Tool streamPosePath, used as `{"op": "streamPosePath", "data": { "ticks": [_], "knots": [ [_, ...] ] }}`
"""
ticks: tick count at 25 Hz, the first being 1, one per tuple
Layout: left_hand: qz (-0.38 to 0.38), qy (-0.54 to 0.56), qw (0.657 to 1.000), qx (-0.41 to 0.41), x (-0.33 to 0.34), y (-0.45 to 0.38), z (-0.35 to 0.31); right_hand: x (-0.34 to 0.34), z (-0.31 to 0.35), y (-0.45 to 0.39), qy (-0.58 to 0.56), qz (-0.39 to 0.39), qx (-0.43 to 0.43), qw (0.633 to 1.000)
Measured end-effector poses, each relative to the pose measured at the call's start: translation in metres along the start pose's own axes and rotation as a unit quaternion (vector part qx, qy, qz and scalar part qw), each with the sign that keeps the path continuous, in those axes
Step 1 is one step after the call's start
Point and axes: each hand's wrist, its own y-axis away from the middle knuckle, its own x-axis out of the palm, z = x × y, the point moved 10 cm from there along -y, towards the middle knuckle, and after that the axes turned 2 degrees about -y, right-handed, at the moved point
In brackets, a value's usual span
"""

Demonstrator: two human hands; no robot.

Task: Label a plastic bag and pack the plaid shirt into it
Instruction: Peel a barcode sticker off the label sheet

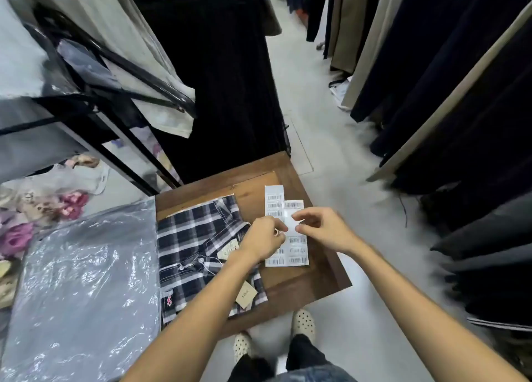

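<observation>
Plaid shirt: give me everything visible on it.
The plaid shirt is folded flat on the wooden table, collar toward the table's far edge, buttoned placket facing up. The woven-looking fabric is dark navy or black with white checks; a small red logo sits on the chest. Two tan paper tags lie on it, one near the collar, one lower. The left forearm crosses above its lower part. Its left edge sits alongside the clear plastic bags; whether they touch is unclear. It is not yet bagged.

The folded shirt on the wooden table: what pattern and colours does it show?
Shirt: dark navy and white plaid, seen best in the head view.
</observation>
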Motion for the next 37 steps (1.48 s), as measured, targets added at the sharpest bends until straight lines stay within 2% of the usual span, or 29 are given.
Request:
{"op": "streamPosePath", "data": {
  "ticks": [5, 15, 20, 23, 28, 37],
  "knots": [
    [0.028, -0.046, 0.999, -0.004, 0.024, -0.018, 0.004, 0.006, -0.033, 0.001, 0.058, 0.007, 0.044, 0.997],
    [0.019, -0.073, 0.997, 0.004, 0.034, -0.029, 0.004, 0.02, -0.049, 0.002, 0.11, 0.022, 0.034, 0.993],
    [0.078, -0.145, 0.986, 0.023, 0.046, -0.03, 0.002, 0.028, -0.053, -0.002, 0.16, 0.054, 0.033, 0.985],
    [0.089, -0.177, 0.98, 0.034, 0.05, -0.029, 0.0, 0.028, -0.05, -0.003, 0.179, 0.063, 0.018, 0.982],
    [0.103, -0.133, 0.985, 0.048, 0.053, -0.026, -0.002, 0.033, -0.043, -0.007, 0.188, 0.077, 0.002, 0.979],
    [0.083, -0.059, 0.994, 0.045, 0.038, -0.02, -0.005, 0.036, -0.042, -0.016, 0.18, 0.08, -0.016, 0.98]
  ]
}}
